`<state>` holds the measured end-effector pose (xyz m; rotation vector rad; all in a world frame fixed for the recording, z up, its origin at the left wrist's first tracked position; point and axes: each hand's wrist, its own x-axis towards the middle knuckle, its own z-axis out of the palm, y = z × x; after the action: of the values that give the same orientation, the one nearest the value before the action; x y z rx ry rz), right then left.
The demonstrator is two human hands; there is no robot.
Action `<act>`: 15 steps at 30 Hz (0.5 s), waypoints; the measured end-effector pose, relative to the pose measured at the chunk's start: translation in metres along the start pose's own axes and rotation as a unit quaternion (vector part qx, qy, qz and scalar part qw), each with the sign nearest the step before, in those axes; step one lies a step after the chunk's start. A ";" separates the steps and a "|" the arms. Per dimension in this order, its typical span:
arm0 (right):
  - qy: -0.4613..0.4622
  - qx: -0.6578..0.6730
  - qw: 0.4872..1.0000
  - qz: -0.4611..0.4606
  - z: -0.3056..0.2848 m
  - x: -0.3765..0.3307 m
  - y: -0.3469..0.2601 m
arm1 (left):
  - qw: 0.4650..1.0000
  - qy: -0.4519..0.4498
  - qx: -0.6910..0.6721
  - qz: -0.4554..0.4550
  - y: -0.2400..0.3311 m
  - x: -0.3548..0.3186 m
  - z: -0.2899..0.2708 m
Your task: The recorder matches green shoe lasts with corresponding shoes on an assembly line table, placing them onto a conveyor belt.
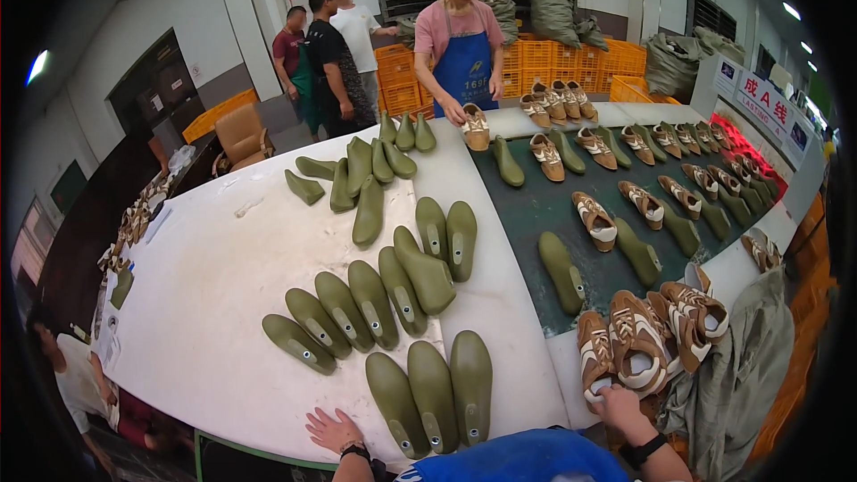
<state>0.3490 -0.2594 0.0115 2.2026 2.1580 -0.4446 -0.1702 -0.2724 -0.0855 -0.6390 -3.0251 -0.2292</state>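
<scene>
My left hand (334,429) lies on the white tabletop (223,277) with its fingers spread and holds nothing. Just right of it stand three olive-green shoe lasts (434,397). At the front right, my right hand (619,408) grips the heel end of a brown sneaker (594,348) with white stripes. That sneaker is the leftmost of a bunch of similar brown sneakers (639,339) crowded at the table's edge. My fingertips are partly hidden at its collar. More green lasts (370,299) stand in a row and a loose group on the white surface.
A dark green conveyor belt (527,241) carries rows of sneakers and lasts. Across the table a co-worker in a blue apron (469,71) touches a sneaker (475,127). Orange crates (397,67) stand behind. A grey-green cloth (736,375) hangs at my right. Other people stand far left.
</scene>
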 end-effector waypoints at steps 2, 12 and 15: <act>0.028 0.033 0.999 -0.009 -0.023 -0.002 -0.013 | 1.000 0.001 -0.001 0.001 -0.003 0.003 0.003; 0.029 0.368 0.929 0.044 -0.136 -0.033 -0.057 | 1.000 -0.002 0.001 -0.009 -0.017 -0.001 -0.009; 0.208 0.373 0.896 -0.121 -0.121 -0.019 -0.063 | 0.999 -0.001 0.026 0.029 0.004 0.003 0.009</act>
<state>0.3096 -0.2494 0.1426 2.5614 2.8765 -1.0560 -0.1716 -0.2656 -0.0937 -0.7209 -2.9975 -0.1482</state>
